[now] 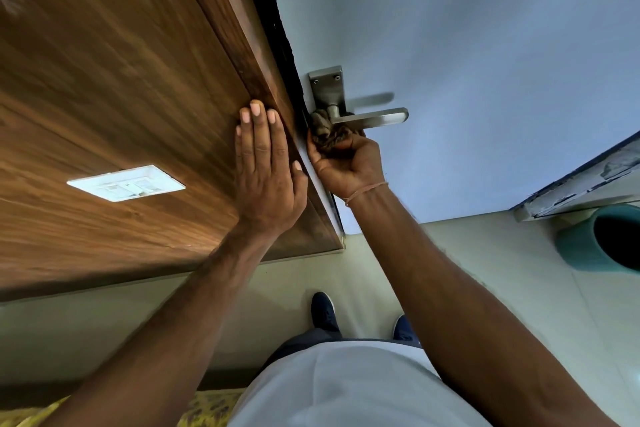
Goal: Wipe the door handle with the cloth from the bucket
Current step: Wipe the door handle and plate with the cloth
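— At the door's edge, what is the right hand [348, 163] doing?
— Its fingers [353, 144] are curled tight around a bunched brown cloth [327, 133], pressed against the neck of the metal door handle [369, 118], just under the lever.
— And the left hand [266, 170]?
— Flat on the wooden frame [138, 80] beside the pale door [467, 62], fingers spread and holding nothing.
— The bucket [602, 239]?
— Teal, on the floor [502, 288] well to the right.
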